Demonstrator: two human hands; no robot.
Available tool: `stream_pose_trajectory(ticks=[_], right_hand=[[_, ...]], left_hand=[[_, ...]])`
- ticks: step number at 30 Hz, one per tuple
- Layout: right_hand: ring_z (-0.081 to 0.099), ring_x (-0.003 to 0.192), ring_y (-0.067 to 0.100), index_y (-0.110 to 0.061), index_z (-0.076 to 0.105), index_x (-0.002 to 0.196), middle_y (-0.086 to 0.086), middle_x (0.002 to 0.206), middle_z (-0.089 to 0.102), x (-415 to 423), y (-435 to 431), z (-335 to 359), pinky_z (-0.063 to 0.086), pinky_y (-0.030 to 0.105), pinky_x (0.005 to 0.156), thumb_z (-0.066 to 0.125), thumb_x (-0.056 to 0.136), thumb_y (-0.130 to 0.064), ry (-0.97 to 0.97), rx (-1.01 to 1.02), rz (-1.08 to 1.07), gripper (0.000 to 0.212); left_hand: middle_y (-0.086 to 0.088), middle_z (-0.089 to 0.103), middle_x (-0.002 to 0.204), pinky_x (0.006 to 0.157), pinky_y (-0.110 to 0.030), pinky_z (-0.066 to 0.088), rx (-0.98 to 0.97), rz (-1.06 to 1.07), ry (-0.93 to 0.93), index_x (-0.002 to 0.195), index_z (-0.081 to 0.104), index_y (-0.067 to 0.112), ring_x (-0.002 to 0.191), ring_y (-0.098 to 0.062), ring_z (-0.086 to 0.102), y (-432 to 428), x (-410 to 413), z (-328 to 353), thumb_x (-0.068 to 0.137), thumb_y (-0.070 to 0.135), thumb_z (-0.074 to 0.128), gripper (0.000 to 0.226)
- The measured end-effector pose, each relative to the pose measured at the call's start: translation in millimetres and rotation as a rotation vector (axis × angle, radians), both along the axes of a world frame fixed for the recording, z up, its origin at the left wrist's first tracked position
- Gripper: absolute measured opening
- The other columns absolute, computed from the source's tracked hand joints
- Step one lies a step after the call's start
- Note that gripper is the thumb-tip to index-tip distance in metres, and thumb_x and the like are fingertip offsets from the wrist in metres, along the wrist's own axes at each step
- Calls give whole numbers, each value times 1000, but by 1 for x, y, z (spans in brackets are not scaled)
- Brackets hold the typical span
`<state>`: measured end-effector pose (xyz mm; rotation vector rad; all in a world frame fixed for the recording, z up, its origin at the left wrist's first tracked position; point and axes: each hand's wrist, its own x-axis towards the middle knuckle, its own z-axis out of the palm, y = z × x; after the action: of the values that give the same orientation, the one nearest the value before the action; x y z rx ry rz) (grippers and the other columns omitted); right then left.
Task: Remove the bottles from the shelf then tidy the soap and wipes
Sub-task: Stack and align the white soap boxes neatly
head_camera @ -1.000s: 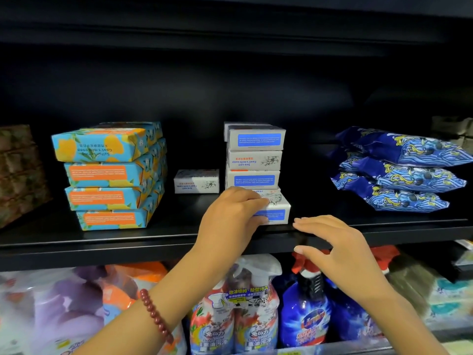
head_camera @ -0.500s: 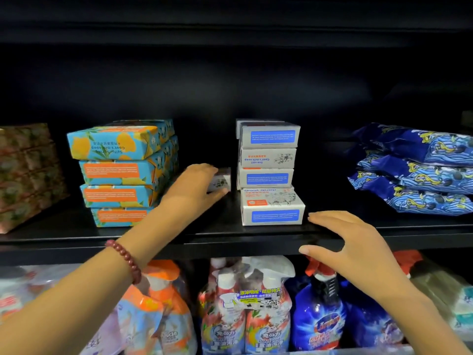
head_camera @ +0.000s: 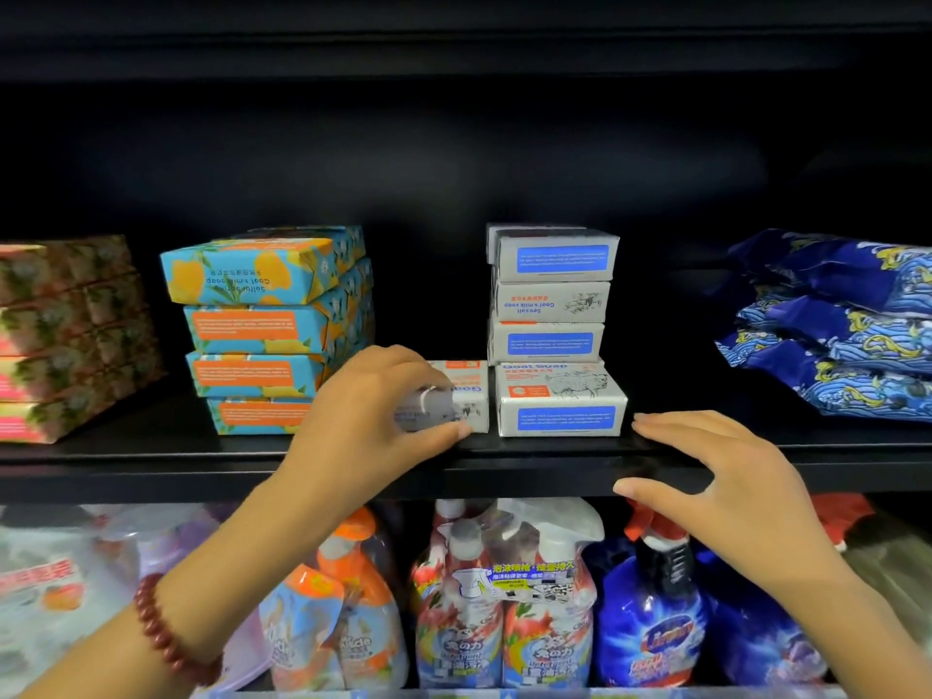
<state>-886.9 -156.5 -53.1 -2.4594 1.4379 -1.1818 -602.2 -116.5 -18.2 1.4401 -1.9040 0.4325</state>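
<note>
Your left hand [head_camera: 373, 411] reaches up from the lower left of the frame, with a red bead bracelet [head_camera: 161, 633] on the wrist. Its fingers curl over the top of a small white cardboard soap box [head_camera: 466, 401] and the thumb presses the front, so it grips the box. Your right hand [head_camera: 726, 476] is spread loose and holds nothing. Its fingers lie on the front edge of the black metal shelf [head_camera: 151, 461] with the thumb below the lip.

The gripped box sits in the middle of the frame, just beside a stack of white soap boxes with blue labels [head_camera: 552, 335]. Your right hand is just right of that stack. The dark blue wipes packs [head_camera: 847, 345] lie at the right, well apart from both hands.

Your left hand hides most of the box, and the frame edge cuts off the wipes. The print on the boxes is mostly too blurry to read.
</note>
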Motion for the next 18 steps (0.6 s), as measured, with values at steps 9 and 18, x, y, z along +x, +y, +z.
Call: stream_pose_trajectory(ticks=[9, 18], right_hand=[[49, 105, -2, -27, 68, 112, -23, 110, 56, 0, 1, 1, 34, 19, 87, 56, 56, -67, 7, -6, -10, 69], [47, 106, -3, -26, 67, 114, -24, 111, 54, 0, 2, 0, 34, 19, 87, 65, 62, -60, 29, -4, -10, 62]], left_hand=[[6, 63, 102, 74, -24, 44, 101, 81, 109, 115, 63, 18, 93, -11, 56, 5, -2, -4, 58, 78, 62, 83], [24, 58, 95, 75, -18, 47, -100, -105, 284, 115, 64, 21, 92, -2, 57, 12, -35, 23, 63, 67, 63, 69]])
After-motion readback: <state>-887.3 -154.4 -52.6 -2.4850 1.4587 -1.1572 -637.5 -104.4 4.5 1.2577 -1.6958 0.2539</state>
